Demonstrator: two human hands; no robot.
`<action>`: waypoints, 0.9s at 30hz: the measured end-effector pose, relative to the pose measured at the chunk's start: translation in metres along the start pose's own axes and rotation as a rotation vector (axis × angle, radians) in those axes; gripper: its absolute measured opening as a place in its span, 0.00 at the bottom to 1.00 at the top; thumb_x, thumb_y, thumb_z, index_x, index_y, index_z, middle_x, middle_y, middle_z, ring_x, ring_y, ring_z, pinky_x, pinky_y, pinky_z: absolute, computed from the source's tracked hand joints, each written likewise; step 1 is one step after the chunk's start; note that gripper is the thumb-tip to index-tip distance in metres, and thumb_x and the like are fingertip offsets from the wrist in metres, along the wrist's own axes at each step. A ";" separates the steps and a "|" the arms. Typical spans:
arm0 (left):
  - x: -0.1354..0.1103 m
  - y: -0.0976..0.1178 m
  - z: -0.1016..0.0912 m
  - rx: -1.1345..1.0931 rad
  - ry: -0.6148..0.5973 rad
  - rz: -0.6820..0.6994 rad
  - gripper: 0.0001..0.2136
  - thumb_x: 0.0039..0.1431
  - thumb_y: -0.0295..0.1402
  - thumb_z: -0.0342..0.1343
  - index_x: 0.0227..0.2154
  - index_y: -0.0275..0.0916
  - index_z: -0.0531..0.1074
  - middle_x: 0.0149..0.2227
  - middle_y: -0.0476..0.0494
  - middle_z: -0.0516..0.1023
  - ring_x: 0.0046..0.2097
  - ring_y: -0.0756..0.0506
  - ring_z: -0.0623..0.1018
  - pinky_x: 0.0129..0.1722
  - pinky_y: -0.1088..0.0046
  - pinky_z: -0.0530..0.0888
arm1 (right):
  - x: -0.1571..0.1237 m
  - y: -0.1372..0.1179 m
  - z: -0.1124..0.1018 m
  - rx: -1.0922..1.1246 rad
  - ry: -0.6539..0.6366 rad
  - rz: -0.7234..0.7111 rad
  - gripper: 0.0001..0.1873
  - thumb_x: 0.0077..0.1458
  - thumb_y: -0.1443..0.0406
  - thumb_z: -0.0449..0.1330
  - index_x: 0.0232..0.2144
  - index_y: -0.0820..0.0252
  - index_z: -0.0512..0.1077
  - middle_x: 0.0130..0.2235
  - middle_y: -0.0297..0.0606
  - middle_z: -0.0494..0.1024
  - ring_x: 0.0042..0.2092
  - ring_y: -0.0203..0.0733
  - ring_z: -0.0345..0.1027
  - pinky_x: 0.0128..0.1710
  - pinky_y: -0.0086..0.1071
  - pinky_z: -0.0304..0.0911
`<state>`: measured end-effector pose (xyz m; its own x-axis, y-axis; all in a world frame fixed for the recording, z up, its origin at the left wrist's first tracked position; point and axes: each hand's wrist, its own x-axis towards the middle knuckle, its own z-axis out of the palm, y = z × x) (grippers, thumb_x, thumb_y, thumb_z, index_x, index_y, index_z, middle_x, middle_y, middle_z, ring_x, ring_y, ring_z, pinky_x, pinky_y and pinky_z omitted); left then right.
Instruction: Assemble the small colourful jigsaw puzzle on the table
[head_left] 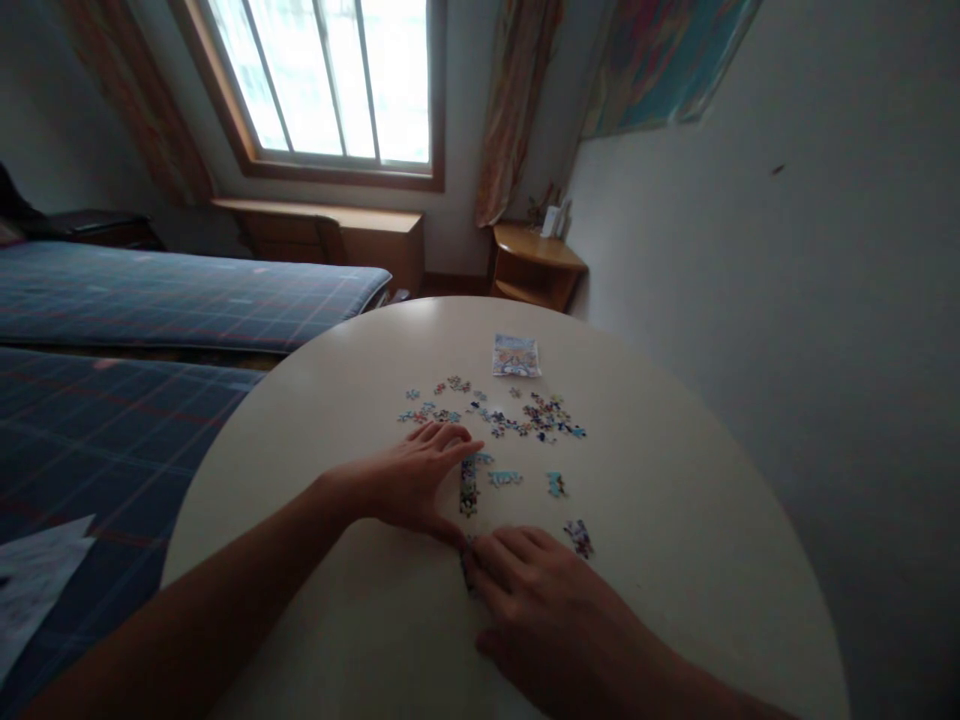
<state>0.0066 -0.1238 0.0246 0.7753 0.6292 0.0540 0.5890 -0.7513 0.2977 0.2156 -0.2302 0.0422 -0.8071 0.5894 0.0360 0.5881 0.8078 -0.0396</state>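
Note:
My left hand [420, 478] lies over the table with its fingers stretched out and its thumb spread down. Its fingertips are by the top of a joined strip of jigsaw puzzle pieces [469, 488], and the thumb tip reaches a lower strip of puzzle pieces [468, 572]. On that lower strip, the bent fingers of my right hand [536, 590] press together and partly hide it. Small joined clusters lie near: a light blue one [505, 479], a blue and brown one [556, 484] and a darker one [579, 538].
Loose puzzle pieces [544, 415] are scattered beyond my hands. Behind them lies a small picture sheet or packet [516, 356]. The round white table [675, 520] stands near a plaid-covered bed [135, 430] on the left and a white wall [787, 330] on the right.

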 end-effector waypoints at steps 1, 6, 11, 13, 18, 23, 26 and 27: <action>0.000 0.000 0.000 -0.002 0.003 0.002 0.50 0.42 0.62 0.61 0.65 0.40 0.55 0.61 0.32 0.61 0.62 0.31 0.62 0.65 0.46 0.53 | 0.000 0.001 -0.001 -0.003 -0.005 -0.003 0.10 0.55 0.64 0.63 0.39 0.65 0.74 0.38 0.39 0.77 0.41 0.45 0.67 0.41 0.39 0.62; 0.000 -0.001 0.000 -0.011 0.008 0.009 0.50 0.42 0.62 0.62 0.65 0.40 0.55 0.61 0.32 0.61 0.62 0.30 0.62 0.64 0.45 0.53 | 0.002 0.008 -0.005 -0.004 -0.013 -0.026 0.09 0.56 0.65 0.63 0.39 0.63 0.74 0.38 0.37 0.78 0.41 0.44 0.68 0.41 0.38 0.63; 0.000 -0.001 0.000 -0.019 0.012 0.007 0.50 0.42 0.62 0.62 0.64 0.40 0.56 0.61 0.32 0.62 0.62 0.30 0.62 0.64 0.44 0.54 | 0.002 0.015 -0.006 -0.023 0.015 -0.056 0.07 0.58 0.68 0.62 0.40 0.63 0.74 0.38 0.38 0.78 0.39 0.43 0.68 0.40 0.37 0.62; 0.000 -0.001 0.000 -0.021 0.010 0.001 0.50 0.42 0.62 0.63 0.65 0.41 0.55 0.61 0.32 0.62 0.62 0.30 0.62 0.64 0.45 0.55 | 0.003 0.017 -0.006 -0.002 -0.019 -0.052 0.04 0.59 0.70 0.61 0.38 0.63 0.74 0.37 0.37 0.78 0.38 0.42 0.69 0.40 0.36 0.62; 0.000 0.000 0.001 -0.028 0.008 -0.005 0.51 0.40 0.62 0.63 0.64 0.41 0.56 0.61 0.33 0.62 0.62 0.30 0.62 0.63 0.45 0.56 | 0.008 0.019 -0.006 0.122 -0.054 0.090 0.03 0.58 0.68 0.61 0.36 0.62 0.74 0.37 0.39 0.78 0.39 0.43 0.69 0.42 0.37 0.61; 0.001 0.003 -0.004 -0.017 0.015 0.010 0.49 0.43 0.59 0.64 0.64 0.40 0.56 0.61 0.32 0.63 0.62 0.30 0.63 0.62 0.46 0.59 | 0.009 0.021 -0.008 0.295 -0.072 0.222 0.07 0.54 0.66 0.63 0.36 0.62 0.74 0.40 0.41 0.77 0.44 0.45 0.69 0.47 0.38 0.61; 0.002 0.010 -0.009 0.006 0.046 0.043 0.45 0.44 0.55 0.66 0.62 0.40 0.58 0.59 0.34 0.65 0.60 0.32 0.65 0.61 0.48 0.61 | 0.009 0.025 -0.009 0.369 -0.073 0.253 0.09 0.52 0.66 0.64 0.38 0.61 0.75 0.42 0.41 0.77 0.46 0.45 0.68 0.48 0.38 0.60; 0.001 0.013 -0.010 0.015 0.060 0.042 0.42 0.45 0.53 0.67 0.60 0.40 0.60 0.57 0.35 0.66 0.58 0.33 0.67 0.59 0.50 0.63 | 0.009 0.026 -0.009 0.384 -0.078 0.251 0.09 0.52 0.66 0.64 0.38 0.61 0.75 0.42 0.41 0.77 0.46 0.45 0.68 0.49 0.38 0.60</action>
<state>0.0132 -0.1310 0.0377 0.7848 0.6072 0.1236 0.5597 -0.7802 0.2794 0.2240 -0.2042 0.0510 -0.6525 0.7516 -0.0963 0.7155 0.5693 -0.4050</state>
